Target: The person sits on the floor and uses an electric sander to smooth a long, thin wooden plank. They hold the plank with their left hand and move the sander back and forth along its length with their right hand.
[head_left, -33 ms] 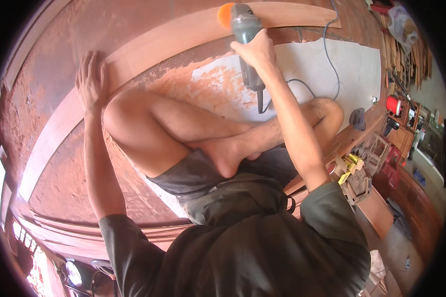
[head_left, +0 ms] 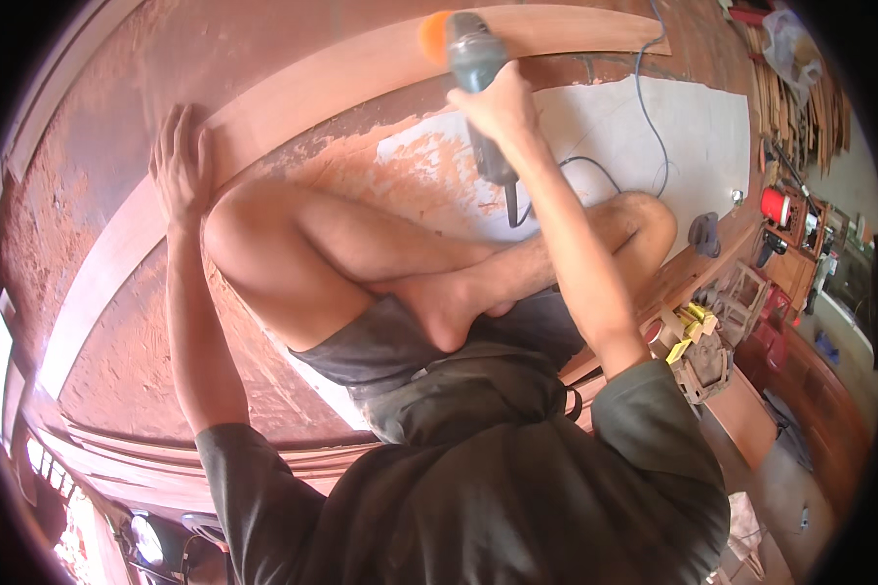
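A long pale wooden board (head_left: 302, 100) runs across the dusty surface in front of me, looking curved in the fisheye view. My left hand (head_left: 179, 168) lies on it with the fingers stretched out, close to my knee. Wrapped around the body of an angle grinder (head_left: 480, 70) is my right hand (head_left: 502, 105). An orange disc (head_left: 433, 37) shows at the grinder's head, over the board's far edge area; whether it touches the wood I cannot tell. The grinder's dark cord leaves its rear end near my shin.
My crossed legs sit on a white sheet (head_left: 693, 136) strewn with reddish dust. A blue cable (head_left: 640, 83) crosses the board's right end. Wood strips (head_left: 815, 117) stand at the far right, near a red container (head_left: 775, 207) and small wooden frames (head_left: 704, 369). Stacked boards (head_left: 215, 473) lie at left.
My right hand and the angle grinder have shifted slightly left and toward me. My left hand and the board stay in place.
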`<state>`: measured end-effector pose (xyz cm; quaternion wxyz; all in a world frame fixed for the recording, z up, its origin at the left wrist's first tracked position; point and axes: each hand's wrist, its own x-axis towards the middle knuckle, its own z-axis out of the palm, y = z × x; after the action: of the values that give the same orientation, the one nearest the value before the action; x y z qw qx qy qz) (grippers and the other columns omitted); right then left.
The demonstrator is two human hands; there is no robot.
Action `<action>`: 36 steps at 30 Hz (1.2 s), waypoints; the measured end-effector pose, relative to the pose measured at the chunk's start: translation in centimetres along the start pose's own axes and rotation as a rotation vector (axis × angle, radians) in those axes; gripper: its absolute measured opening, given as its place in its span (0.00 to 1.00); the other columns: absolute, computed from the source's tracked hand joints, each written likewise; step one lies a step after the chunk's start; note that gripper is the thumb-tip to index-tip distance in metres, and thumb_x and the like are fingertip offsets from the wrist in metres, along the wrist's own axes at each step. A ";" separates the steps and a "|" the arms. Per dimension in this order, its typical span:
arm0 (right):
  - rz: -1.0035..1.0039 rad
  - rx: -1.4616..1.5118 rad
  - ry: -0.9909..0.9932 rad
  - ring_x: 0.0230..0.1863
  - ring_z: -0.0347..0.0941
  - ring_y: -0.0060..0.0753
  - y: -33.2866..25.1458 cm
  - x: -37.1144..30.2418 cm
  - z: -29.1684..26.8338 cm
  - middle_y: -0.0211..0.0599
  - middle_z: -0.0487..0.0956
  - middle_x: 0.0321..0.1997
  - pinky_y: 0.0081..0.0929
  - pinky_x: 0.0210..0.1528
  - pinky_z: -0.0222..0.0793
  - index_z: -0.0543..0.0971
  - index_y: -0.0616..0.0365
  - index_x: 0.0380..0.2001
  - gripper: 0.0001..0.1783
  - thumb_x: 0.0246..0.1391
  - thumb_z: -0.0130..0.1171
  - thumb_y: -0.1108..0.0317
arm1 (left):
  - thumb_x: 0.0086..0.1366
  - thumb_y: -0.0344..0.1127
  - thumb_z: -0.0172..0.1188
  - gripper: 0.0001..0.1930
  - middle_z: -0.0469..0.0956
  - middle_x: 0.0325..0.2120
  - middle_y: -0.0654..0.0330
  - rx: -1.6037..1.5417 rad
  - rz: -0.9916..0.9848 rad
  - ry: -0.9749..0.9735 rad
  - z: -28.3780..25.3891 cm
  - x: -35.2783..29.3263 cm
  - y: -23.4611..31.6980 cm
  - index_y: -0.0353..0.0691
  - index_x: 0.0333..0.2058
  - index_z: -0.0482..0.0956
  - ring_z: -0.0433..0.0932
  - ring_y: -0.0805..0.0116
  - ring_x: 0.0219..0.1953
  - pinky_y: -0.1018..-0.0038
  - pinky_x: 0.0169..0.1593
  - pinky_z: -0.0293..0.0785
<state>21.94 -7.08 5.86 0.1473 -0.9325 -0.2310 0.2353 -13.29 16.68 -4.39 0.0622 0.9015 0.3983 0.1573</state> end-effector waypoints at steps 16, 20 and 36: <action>0.210 -0.004 0.026 0.39 0.85 0.42 10.0 4.9 -4.8 0.51 0.84 0.43 0.34 0.44 0.82 0.71 0.71 0.55 0.41 0.39 0.75 0.59 | 0.77 0.50 0.46 0.26 0.67 0.67 0.51 -0.030 0.065 0.014 0.8 1.0 0.2 0.43 0.65 0.70 0.63 0.51 0.70 0.56 0.71 0.57; 0.235 0.108 -0.036 0.41 0.85 0.43 6.9 3.4 -4.5 0.55 0.84 0.43 0.33 0.45 0.82 0.71 0.71 0.54 0.41 0.39 0.76 0.61 | 0.77 0.48 0.46 0.25 0.67 0.67 0.51 -0.003 0.083 0.014 0.4 1.0 0.0 0.42 0.65 0.70 0.63 0.51 0.70 0.56 0.70 0.58; 0.067 0.042 0.009 0.41 0.84 0.43 11.3 5.2 -5.9 0.50 0.84 0.40 0.37 0.48 0.80 0.75 0.67 0.49 0.36 0.37 0.74 0.58 | 0.78 0.47 0.44 0.24 0.67 0.68 0.53 -0.055 0.073 -0.009 -0.2 0.7 -0.1 0.43 0.66 0.69 0.63 0.53 0.71 0.56 0.71 0.58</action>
<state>33.14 -15.07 4.61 0.1601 -0.9375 -0.1939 0.2406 -12.97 17.19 -4.09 0.0828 0.9141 0.3603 0.1665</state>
